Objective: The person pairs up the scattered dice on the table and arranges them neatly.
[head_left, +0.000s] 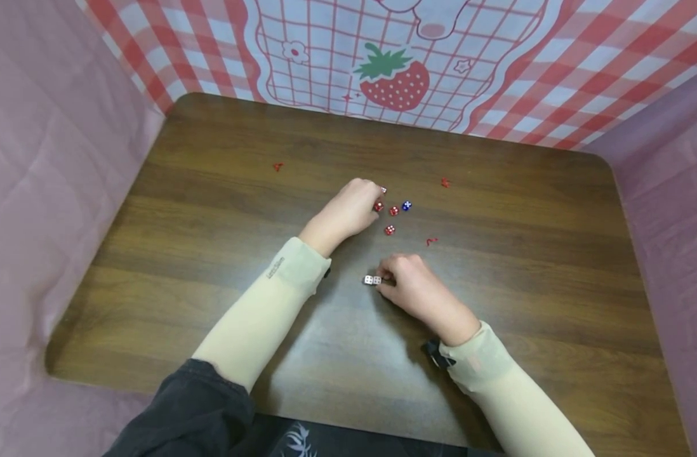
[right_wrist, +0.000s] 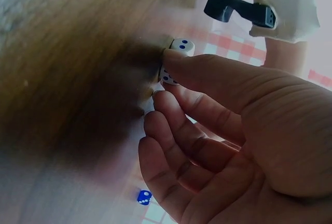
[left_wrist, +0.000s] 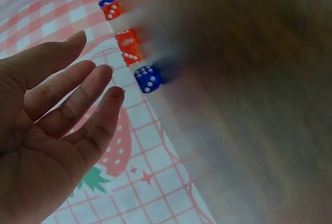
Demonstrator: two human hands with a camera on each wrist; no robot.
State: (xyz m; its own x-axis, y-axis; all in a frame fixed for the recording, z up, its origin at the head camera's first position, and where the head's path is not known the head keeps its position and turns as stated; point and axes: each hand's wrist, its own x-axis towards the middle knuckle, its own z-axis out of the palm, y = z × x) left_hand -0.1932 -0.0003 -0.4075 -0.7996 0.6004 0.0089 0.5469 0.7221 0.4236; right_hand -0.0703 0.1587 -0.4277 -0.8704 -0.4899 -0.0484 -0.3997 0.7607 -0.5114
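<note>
My left hand (head_left: 354,206) is over the table's middle, beside the scattered dice. Its fingers, loosely bent in the left wrist view, have nothing between them. A blue die (left_wrist: 148,79) lies just past the fingertips, with red dice (left_wrist: 127,40) further along. In the head view, a red die (head_left: 379,206) is at this hand's fingers and another die (head_left: 384,190) is partly hidden by them. Nearer the front, my right hand (head_left: 414,285) pinches a white die (right_wrist: 168,77) between thumb and index finger. A second white die (head_left: 368,280) sits directly against it.
Two red dice (head_left: 394,211) and a blue die (head_left: 407,205) lie between the hands and the back edge. Small red twisted pieces (head_left: 445,182) are spread on the wooden table (head_left: 211,165). A checked strawberry cloth (head_left: 394,82) hangs behind, with pink cloth (head_left: 34,190) at the sides.
</note>
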